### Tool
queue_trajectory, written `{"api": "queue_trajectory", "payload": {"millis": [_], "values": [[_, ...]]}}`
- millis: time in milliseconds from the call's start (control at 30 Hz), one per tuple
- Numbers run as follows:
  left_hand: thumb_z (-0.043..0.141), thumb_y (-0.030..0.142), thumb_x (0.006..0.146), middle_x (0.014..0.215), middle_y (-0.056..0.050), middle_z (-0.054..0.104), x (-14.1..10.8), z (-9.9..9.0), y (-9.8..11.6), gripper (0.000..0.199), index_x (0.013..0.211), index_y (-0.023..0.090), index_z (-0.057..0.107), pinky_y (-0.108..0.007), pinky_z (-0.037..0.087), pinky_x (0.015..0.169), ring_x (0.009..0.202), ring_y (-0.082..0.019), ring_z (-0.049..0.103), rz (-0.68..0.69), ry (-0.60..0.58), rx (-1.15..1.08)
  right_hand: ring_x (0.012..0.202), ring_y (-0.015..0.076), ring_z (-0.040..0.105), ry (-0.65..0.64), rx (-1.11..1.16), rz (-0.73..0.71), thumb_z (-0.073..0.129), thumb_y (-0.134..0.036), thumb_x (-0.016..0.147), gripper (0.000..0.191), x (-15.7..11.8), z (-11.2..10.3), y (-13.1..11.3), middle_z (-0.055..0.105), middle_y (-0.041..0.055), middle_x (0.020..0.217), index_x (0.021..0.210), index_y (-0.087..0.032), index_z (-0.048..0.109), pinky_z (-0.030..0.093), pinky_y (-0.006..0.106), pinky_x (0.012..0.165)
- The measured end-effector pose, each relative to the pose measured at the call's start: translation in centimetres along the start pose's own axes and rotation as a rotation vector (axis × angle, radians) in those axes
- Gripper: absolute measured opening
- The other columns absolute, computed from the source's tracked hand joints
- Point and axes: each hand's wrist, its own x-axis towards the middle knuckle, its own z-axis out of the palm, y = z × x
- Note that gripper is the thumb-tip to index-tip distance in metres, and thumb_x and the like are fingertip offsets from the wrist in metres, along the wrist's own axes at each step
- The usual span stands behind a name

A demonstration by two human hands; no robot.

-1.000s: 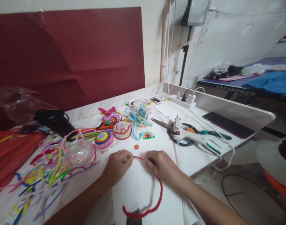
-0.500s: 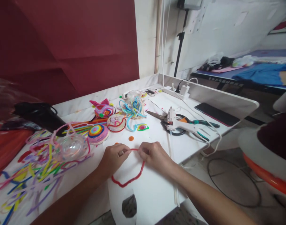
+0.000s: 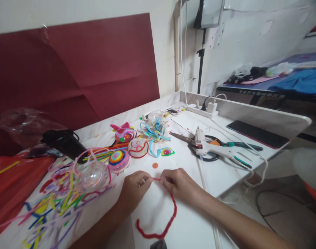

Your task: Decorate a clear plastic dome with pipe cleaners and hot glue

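Observation:
A red pipe cleaner (image 3: 170, 224) is stretched between my two hands at one end, and its rest curves down in a loose hook over the white tabletop (image 3: 189, 211). My left hand (image 3: 135, 188) pinches the very tip between thumb and fingers. Just to the right, my right hand (image 3: 174, 180) pinches it too, with a short straight piece showing between them. Beyond my fingers lies a small orange disc (image 3: 155, 165). Farther back are a ball half coiled in coloured pipe cleaners (image 3: 118, 160) and one with a red curved line (image 3: 137, 148).
Loose coloured pipe cleaners (image 3: 54, 207) and a clear plastic ball (image 3: 93, 176) spread at the left, near a black hair-dryer-like object (image 3: 64, 141). On the right lie a glue gun (image 3: 207, 145), scissors (image 3: 181, 137), pliers (image 3: 246, 146), a phone (image 3: 258, 134) and a white cable (image 3: 264, 169).
The camera view has shifted, so the table sits lower and farther right. The pipe cleaner's free end has swung out from beside my left hand and now shows below. Both hands keep their pinch.

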Motion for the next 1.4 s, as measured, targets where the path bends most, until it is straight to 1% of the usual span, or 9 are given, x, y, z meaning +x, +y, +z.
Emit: {"api": "queue_trajectory", "payload": {"millis": [300, 467, 533, 667, 800, 900, 1067, 1233, 1400], "values": [[0.056, 0.026, 0.083, 0.068, 0.002, 0.066, 0.4, -0.6, 0.1, 0.016, 0.074, 0.021, 0.069, -0.022, 0.040, 0.056, 0.057, -0.010, 0.053, -0.004, -0.009, 0.024, 0.054, 0.0105, 0.045, -0.040, -0.121, 0.004, 0.054, -0.010, 0.078, 0.016, 1.3, -0.8, -0.3, 0.058, -0.0019, 0.058, 0.074, -0.018, 0.067, 0.028, 0.022, 0.055], [0.056, 0.027, 0.083, 0.071, 0.000, 0.068, 1.7, -1.4, 0.0, 0.017, 0.076, 0.019, 0.070, -0.023, 0.042, 0.059, 0.062, -0.011, 0.056, 0.064, 0.010, 0.053, 0.055, 0.0101, 0.046, -0.046, -0.111, -0.003, 0.055, -0.008, 0.077, 0.015, 2.2, -1.6, 0.3, 0.059, -0.0024, 0.061, 0.077, -0.017, 0.067, 0.030, 0.021, 0.055], [0.056, 0.028, 0.082, 0.072, 0.000, 0.068, 2.5, -1.8, -0.3, 0.017, 0.076, 0.019, 0.070, -0.023, 0.042, 0.061, 0.063, -0.012, 0.057, 0.081, 0.021, 0.072, 0.056, 0.0101, 0.047, -0.026, -0.118, 0.011, 0.056, -0.009, 0.078, 0.014, 2.6, -1.9, 0.6, 0.060, -0.0021, 0.062, 0.078, -0.017, 0.067, 0.031, 0.021, 0.056], [0.058, 0.030, 0.079, 0.075, 0.000, 0.069, 4.4, -2.2, -1.8, 0.018, 0.075, 0.020, 0.072, -0.024, 0.043, 0.060, 0.062, -0.012, 0.056, 0.059, 0.021, 0.107, 0.059, 0.0103, 0.052, -0.010, -0.132, 0.062, 0.057, -0.008, 0.078, 0.014, 3.7, -2.4, 0.7, 0.063, -0.0013, 0.064, 0.079, -0.016, 0.069, 0.034, 0.020, 0.057], [0.057, 0.030, 0.076, 0.079, -0.002, 0.071, 5.6, -2.4, -3.1, 0.019, 0.075, 0.019, 0.073, -0.025, 0.046, 0.062, 0.069, -0.015, 0.061, 0.041, 0.014, 0.117, 0.064, 0.0111, 0.058, -0.010, -0.175, 0.139, 0.059, -0.011, 0.078, 0.013, 5.1, -2.8, 0.6, 0.067, -0.0002, 0.070, 0.081, -0.017, 0.070, 0.038, 0.020, 0.060], [0.056, 0.028, 0.074, 0.078, -0.002, 0.071, 5.6, -2.1, -3.3, 0.019, 0.075, 0.019, 0.073, -0.024, 0.047, 0.062, 0.069, -0.015, 0.063, 0.019, 0.004, 0.133, 0.066, 0.0124, 0.060, -0.009, -0.202, 0.162, 0.062, -0.013, 0.076, 0.013, 5.9, -2.9, 0.8, 0.069, 0.0001, 0.072, 0.083, -0.018, 0.071, 0.039, 0.020, 0.060], [0.057, 0.026, 0.075, 0.075, -0.001, 0.071, 5.2, -1.2, -2.7, 0.017, 0.072, 0.019, 0.072, -0.023, 0.047, 0.062, 0.064, -0.013, 0.061, 0.006, -0.031, 0.183, 0.074, 0.0148, 0.061, 0.020, -0.279, 0.183, 0.060, -0.012, 0.076, 0.016, 6.6, -3.0, 1.3, 0.071, 0.0031, 0.080, 0.085, -0.018, 0.072, 0.040, 0.022, 0.065], [0.058, 0.026, 0.078, 0.080, -0.002, 0.073, 5.3, -0.1, -2.8, 0.016, 0.074, 0.020, 0.073, -0.024, 0.047, 0.068, 0.072, -0.015, 0.065, 0.016, -0.073, 0.272, 0.079, 0.0169, 0.062, 0.028, -0.339, 0.199, 0.059, -0.012, 0.076, 0.019, 7.1, -2.8, 1.8, 0.073, 0.0042, 0.085, 0.088, -0.018, 0.073, 0.039, 0.024, 0.068], [0.057, 0.026, 0.081, 0.084, -0.005, 0.072, 5.2, 0.3, -2.7, 0.017, 0.077, 0.020, 0.073, -0.028, 0.046, 0.073, 0.077, -0.018, 0.064, 0.021, -0.116, 0.414, 0.081, 0.0184, 0.063, 0.028, -0.357, 0.209, 0.057, -0.013, 0.077, 0.022, 7.2, -2.5, 2.0, 0.073, 0.0055, 0.087, 0.091, -0.018, 0.074, 0.041, 0.025, 0.069]]}}
